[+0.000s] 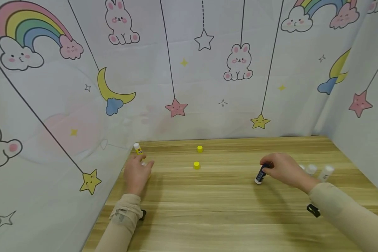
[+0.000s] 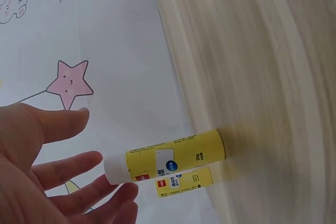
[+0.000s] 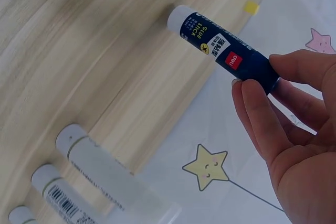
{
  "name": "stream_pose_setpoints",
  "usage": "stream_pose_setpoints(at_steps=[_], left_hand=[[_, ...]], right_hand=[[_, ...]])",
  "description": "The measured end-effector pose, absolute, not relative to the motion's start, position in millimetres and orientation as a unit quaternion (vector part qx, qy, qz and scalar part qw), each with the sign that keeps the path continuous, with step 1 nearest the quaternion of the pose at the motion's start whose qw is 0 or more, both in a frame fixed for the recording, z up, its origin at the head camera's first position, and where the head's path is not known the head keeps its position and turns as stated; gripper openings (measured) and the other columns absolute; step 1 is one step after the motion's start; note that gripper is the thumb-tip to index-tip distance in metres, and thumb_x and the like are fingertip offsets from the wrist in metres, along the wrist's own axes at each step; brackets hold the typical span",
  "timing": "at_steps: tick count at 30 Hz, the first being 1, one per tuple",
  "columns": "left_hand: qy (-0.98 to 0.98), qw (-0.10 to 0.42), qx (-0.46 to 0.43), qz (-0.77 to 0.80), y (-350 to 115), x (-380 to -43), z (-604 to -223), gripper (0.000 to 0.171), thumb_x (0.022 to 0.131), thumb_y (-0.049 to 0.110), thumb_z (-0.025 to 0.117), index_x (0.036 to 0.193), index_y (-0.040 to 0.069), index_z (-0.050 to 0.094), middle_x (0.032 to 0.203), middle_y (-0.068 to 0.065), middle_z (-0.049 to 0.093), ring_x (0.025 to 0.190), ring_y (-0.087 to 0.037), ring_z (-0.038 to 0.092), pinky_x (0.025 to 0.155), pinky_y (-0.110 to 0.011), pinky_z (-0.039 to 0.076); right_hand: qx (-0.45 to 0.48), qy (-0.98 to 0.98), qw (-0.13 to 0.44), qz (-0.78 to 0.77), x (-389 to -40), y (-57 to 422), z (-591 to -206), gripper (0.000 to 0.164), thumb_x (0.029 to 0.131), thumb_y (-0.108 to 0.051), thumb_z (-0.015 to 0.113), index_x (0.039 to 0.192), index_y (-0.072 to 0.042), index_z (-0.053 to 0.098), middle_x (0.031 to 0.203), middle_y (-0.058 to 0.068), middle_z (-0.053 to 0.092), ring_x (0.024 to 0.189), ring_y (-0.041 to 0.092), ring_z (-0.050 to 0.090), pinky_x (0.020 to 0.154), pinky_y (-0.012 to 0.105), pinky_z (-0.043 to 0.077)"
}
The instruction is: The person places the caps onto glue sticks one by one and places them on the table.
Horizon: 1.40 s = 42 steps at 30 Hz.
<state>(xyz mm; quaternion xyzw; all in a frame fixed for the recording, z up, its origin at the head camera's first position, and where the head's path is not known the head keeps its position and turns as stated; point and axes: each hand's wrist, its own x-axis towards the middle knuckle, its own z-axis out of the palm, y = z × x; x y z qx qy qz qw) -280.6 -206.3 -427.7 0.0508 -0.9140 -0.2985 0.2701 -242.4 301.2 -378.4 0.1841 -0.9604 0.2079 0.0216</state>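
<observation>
My right hand (image 1: 283, 169) pinches a dark blue glue stick (image 3: 220, 45) by its dark end, between thumb and fingers. The stick leans a little, its white end pointing down at the wooden table. On the far left, my left hand (image 1: 136, 175) is beside a yellow glue stick (image 2: 178, 156) that stands upright with its white end up. In the left wrist view the thumb is well apart from that stick, while other fingertips are right at the white end. Just beyond stands a second yellow glue stick (image 1: 138, 148).
Two small yellow caps (image 1: 196, 165) sit toward the back middle of the wooden table (image 1: 208, 210). Several white glue sticks (image 3: 100, 171) stand at the right, partly behind my right forearm. A cartoon-printed curtain (image 1: 208, 80) borders the back and sides.
</observation>
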Motion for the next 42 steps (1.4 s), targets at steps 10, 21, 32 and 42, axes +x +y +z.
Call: stream_pose_setpoints(at_steps=[10,21,32,42], left_hand=[[-0.91,0.244,0.059,-0.33,-213,-283,-432,0.048,0.081,0.018,0.083,0.122,0.0,0.069,0.116,-0.022,0.066,0.101,-0.039,0.064,0.082,-0.054,0.05],[-0.91,0.221,0.071,-0.344,-219,-283,-439,0.06,0.08,0.015,0.082,0.133,-0.002,0.059,0.114,-0.022,0.068,0.098,-0.04,0.064,0.082,-0.055,0.048],[-0.903,0.191,0.094,-0.372,-223,-282,-445,0.036,0.081,0.008,0.081,0.11,-0.003,0.062,0.103,-0.024,0.069,0.095,-0.039,0.065,0.08,-0.052,0.049],[-0.913,0.168,0.104,-0.358,-228,-285,-451,0.034,0.082,0.01,0.08,0.108,-0.007,0.067,0.102,-0.024,0.07,0.094,-0.04,0.065,0.08,-0.052,0.05]], right_hand=[[0.188,-0.964,0.032,0.185,-238,320,-376,0.02,0.088,-0.01,0.076,0.107,-0.004,0.075,0.097,0.005,0.073,0.081,0.016,0.068,0.073,0.045,0.056],[0.185,-0.968,0.039,0.167,-235,336,-374,0.02,0.086,-0.009,0.078,0.105,-0.004,0.076,0.098,0.007,0.073,0.083,0.019,0.069,0.074,0.047,0.056],[0.18,-0.971,0.012,0.153,-237,343,-371,0.021,0.087,-0.007,0.077,0.106,0.002,0.074,0.096,0.01,0.072,0.079,0.018,0.069,0.069,0.043,0.057],[0.183,-0.975,0.004,0.129,-235,348,-371,0.021,0.087,-0.004,0.076,0.106,0.003,0.074,0.098,0.014,0.072,0.08,0.02,0.067,0.066,0.042,0.056]])
